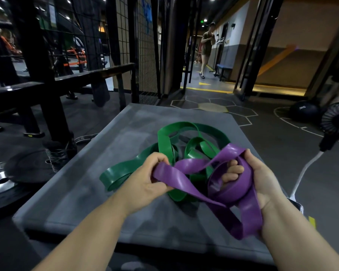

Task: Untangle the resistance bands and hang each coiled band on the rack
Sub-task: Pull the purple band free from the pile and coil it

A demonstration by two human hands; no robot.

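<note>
On the grey padded bench [76,192] in front of me, the wide green flat rubber resistance band [164,141] lies in a loose tangle of loops, reaching from the middle toward 12 o'clock and out to 9 o'clock; the wide purple flat rubber resistance band [184,184] is raised over the tangle's 5 o'clock side, crossing above green loops; my left hand [145,180] holds one stretch of the purple strap, its fingers [159,156] curled round it; my right hand [262,182] grips another stretch, fingers tucked into a purple coil, and a long purple loop hangs past that wrist toward 6 o'clock; on the floor a black medicine ball [301,112] sits at 2 o'clock and a shiny metal weight plate [0,182] at 9 o'clock; a person [206,47] is in the corridor at 1 o'clock.
</note>
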